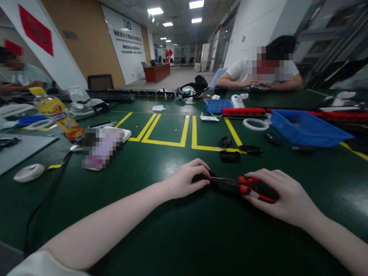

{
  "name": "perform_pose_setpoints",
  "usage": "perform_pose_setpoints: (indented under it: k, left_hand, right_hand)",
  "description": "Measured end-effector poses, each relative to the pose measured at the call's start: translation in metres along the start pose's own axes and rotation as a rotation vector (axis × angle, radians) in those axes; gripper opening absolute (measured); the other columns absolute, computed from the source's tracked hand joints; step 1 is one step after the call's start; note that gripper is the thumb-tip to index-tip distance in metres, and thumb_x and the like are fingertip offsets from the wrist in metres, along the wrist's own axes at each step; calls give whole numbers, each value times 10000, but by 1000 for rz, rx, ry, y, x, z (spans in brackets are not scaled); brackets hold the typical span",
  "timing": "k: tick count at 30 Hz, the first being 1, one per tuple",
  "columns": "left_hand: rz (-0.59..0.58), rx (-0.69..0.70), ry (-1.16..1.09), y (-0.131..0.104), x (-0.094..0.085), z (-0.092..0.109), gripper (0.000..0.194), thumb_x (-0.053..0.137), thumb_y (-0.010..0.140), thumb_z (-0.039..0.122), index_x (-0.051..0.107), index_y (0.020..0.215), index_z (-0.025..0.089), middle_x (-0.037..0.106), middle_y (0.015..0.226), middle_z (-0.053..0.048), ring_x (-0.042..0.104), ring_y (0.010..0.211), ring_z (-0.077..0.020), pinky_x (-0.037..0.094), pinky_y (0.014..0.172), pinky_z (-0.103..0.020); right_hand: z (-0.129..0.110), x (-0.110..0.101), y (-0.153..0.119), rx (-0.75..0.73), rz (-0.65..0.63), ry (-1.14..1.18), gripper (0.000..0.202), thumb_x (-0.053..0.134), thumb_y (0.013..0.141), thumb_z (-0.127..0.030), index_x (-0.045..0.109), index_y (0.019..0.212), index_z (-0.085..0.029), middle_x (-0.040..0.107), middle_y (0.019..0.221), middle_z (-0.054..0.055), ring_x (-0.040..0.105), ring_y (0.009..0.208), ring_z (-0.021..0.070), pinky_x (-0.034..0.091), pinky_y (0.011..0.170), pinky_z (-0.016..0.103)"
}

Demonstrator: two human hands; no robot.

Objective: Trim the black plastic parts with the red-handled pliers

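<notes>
My right hand (280, 193) is closed around the red and black handles of a pair of long-nose pliers (243, 184). The pliers point left, and their tip meets a small dark part (212, 175) at the fingers of my left hand (191, 178). Those fingers pinch the part, most of which they hide, so its kind cannot be made out. Just beyond the pliers lie several black plastic pieces (229, 155) on the green table (161, 230).
Blue bins (307, 128) and a white ring (255, 124) stand at the right. On the left are a phone (105, 147), a yellow-capped bottle (59, 115), a tape roll (29, 172) and a black cable (43, 203). A person (270, 67) sits across the table, another (25, 74) far left.
</notes>
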State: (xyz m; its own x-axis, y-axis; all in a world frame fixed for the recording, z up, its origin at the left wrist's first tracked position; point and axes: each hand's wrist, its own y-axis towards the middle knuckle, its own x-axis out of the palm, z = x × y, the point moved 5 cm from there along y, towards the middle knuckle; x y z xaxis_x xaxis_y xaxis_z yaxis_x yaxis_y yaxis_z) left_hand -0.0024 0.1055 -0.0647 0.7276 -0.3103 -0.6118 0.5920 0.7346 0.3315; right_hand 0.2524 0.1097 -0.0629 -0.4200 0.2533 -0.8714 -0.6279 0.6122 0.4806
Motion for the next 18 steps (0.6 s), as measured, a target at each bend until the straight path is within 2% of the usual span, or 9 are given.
perform_pose_setpoints:
  k: [3, 7, 11, 18]
  left_hand:
    - [21, 39, 4, 1, -1, -2, 87, 659, 913, 183, 646, 992, 152, 574, 1202, -101, 607, 1120, -214, 508, 1000, -380]
    - [0, 36, 7, 1, -1, -5, 142, 709, 872, 179, 655, 1004, 167, 571, 1226, -103, 603, 1142, -239, 508, 1001, -426]
    - [-4, 22, 21, 1, -1, -3, 125, 682, 884, 147, 656, 1006, 157, 579, 1235, -116, 608, 1141, -241, 510, 998, -432]
    - [12, -6, -6, 1, -1, -4, 101, 654, 905, 151, 666, 1005, 161, 591, 1254, -117, 614, 1146, -248, 519, 980, -426]
  right_hand:
    - [8, 2, -1, 55, 34, -11, 414, 667, 812, -503, 644, 1119, -226, 718, 1004, 92, 652, 809, 242, 515, 670, 379]
    - [6, 5, 0, 18, 11, -17, 418, 680, 781, -529, 668, 1072, -229, 725, 947, 82, 659, 742, 224, 518, 623, 351]
    - [5, 4, 0, 77, 12, -18, 422, 611, 834, -567, 653, 1082, -227, 714, 967, 86, 654, 766, 231, 512, 656, 374]
    - [9, 4, 0, 22, -37, -20, 417, 648, 807, -545, 642, 1090, -238, 717, 942, 79, 659, 738, 229, 506, 622, 359]
